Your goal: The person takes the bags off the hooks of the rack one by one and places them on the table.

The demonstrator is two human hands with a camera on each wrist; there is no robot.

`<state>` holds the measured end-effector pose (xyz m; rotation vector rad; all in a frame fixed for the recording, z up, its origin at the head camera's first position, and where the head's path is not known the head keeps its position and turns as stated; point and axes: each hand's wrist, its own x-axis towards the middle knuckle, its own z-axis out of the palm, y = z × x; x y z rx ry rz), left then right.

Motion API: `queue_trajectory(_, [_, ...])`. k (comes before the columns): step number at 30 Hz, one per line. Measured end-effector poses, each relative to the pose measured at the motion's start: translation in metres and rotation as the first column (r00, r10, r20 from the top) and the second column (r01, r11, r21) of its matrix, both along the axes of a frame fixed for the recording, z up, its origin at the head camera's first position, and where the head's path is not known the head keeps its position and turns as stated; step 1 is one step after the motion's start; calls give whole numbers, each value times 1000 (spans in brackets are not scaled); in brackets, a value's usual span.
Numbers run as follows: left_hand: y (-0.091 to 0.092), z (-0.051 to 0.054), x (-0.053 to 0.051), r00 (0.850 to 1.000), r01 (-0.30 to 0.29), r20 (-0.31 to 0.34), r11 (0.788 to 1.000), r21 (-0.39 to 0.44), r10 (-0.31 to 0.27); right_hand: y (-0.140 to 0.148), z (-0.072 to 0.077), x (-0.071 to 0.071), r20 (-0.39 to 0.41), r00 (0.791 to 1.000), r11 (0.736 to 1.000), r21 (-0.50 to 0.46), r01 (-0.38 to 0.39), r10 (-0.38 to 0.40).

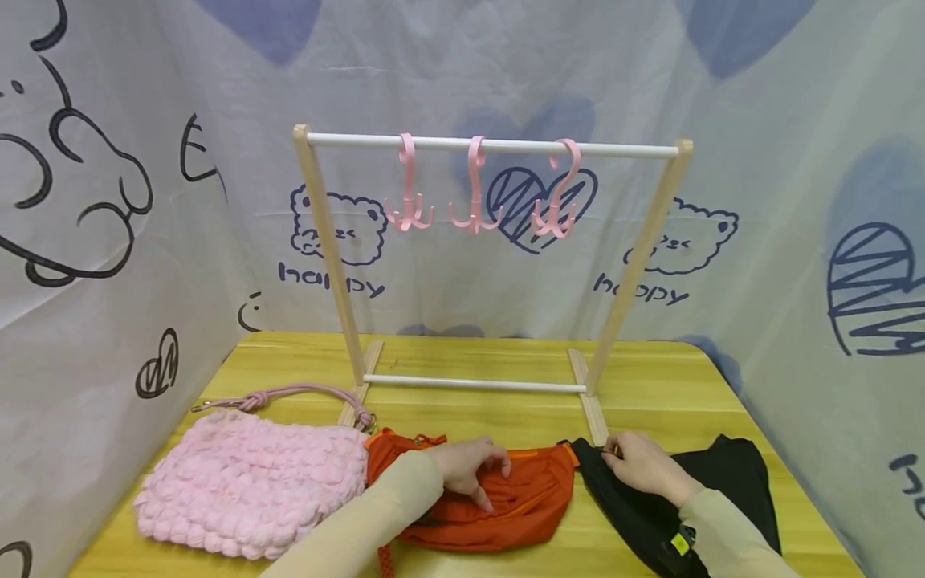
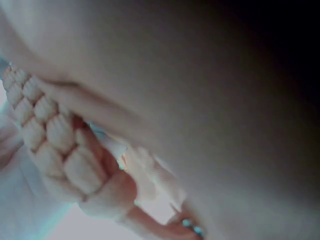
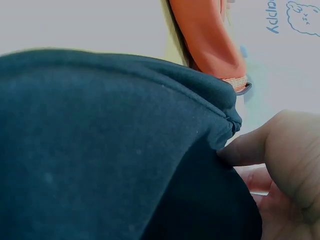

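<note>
An orange fanny pack lies at the front middle of the table, in the head view. Over its front my left hand hovers or rests, fingers loosely bent and thumb apart, gripping nothing that shows. To the right lies a black cloth bag. My right hand pinches the upper left edge of that bag between thumb and fingers; the right wrist view shows the thumb against the dark fabric. A pink puffy woven bag with a knotted strap lies left of the orange one.
Behind the bags stands a rack with wooden posts and a white top bar. Three pink hooks hang from that bar. The yellow wood-look table is enclosed by printed cloth walls.
</note>
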<state>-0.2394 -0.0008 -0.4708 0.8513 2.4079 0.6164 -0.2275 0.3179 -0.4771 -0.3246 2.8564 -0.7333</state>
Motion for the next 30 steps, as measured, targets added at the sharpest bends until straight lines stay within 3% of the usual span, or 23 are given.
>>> queue_trajectory(13, [1,2,4,1000,20,3,1000,6,-20,0,-2,3,46,998,999,-25,31,-30])
queue_trajectory(30, [2,7,2,999,48,13,998,-44,-47,2,6,2,49,998,1000,3,-31,31])
